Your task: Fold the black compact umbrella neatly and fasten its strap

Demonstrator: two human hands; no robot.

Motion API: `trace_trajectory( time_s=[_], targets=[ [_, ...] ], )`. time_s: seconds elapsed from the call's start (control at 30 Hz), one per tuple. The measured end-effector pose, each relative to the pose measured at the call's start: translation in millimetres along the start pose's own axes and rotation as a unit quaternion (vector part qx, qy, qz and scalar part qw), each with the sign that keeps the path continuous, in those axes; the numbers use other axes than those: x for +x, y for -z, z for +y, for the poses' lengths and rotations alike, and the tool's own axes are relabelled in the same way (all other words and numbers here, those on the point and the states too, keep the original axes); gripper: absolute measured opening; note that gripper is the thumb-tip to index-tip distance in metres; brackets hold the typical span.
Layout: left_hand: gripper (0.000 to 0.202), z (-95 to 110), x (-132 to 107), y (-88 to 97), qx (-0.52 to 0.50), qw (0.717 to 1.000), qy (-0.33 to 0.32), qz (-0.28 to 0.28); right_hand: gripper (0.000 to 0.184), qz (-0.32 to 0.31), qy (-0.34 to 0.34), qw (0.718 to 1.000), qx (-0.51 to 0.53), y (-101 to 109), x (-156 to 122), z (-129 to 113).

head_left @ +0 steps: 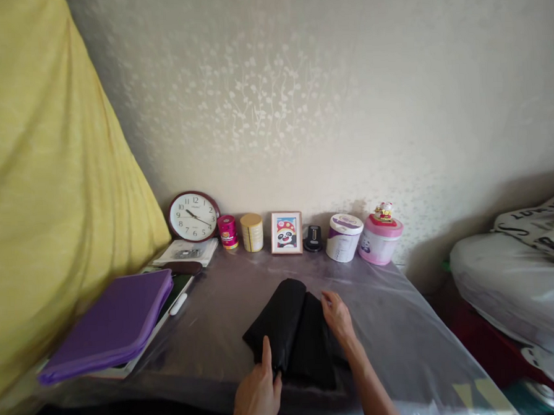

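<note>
A folded piece of black cloth point(283, 325) lies on the table in front of me, with a rounded, thicker fold on its left part and a flatter layer on its right. Its exact kind does not show. My left hand point(258, 385) is at the near edge, gripping the cloth between thumb and fingers, the index finger lying along the fold. At the right edge, my right hand point(338, 319) has its fingers curled closed on the flatter layer; the fingertips are partly hidden.
A plastic-covered table point(395, 344) stands against the wall. Along its back are a clock point(194, 217), a pink can point(227, 232), a yellow-lidded canister point(252, 233), a picture frame point(286, 233) and two tubs point(344, 240). A purple folder point(111, 321) lies left, beside a yellow curtain point(57, 182).
</note>
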State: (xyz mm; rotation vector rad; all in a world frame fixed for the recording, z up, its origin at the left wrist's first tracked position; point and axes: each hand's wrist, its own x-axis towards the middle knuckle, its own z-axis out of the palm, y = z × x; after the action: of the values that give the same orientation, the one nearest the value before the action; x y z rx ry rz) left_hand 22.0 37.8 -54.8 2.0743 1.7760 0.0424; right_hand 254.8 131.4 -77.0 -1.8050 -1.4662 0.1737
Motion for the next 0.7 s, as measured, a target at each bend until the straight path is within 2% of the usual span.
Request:
trace_trajectory(
  time_s=[0.13, 0.23, 0.3, 0.57, 0.7],
  targets=[
    [0.061, -0.5, -0.6, -0.6, 0.003, 1.0, -0.004, 0.011, 0.03, -0.014, -0.112, 0.988, 0.102, 15.6, -34.0, 20.7],
    [0.06, 0.4, -1.8, 3.4, 0.0, 1.0, -0.001, 0.007, 0.037, -0.057, -0.176, 0.966, 0.182, 18.5, -47.8, 21.4],
    [0.061, 0.5, -2.9, 7.3, -0.011, 1.0, 0.0, -0.003, 0.041, -0.063, -0.202, 0.956, 0.204, 19.1, -51.2, 17.1],
    [0.061, -8.8, -0.3, 10.4, -0.088, 0.996, -0.017, -0.011, 0.05, -0.076, -0.21, 0.952, 0.209, 28.2, -49.2, -17.9],
    [0.062, -10.6, 0.9, 10.3, -0.095, 0.995, -0.019, -0.019, 0.047, -0.055, -0.175, 0.967, 0.178, 25.7, -45.7, -28.9]
  ],
)
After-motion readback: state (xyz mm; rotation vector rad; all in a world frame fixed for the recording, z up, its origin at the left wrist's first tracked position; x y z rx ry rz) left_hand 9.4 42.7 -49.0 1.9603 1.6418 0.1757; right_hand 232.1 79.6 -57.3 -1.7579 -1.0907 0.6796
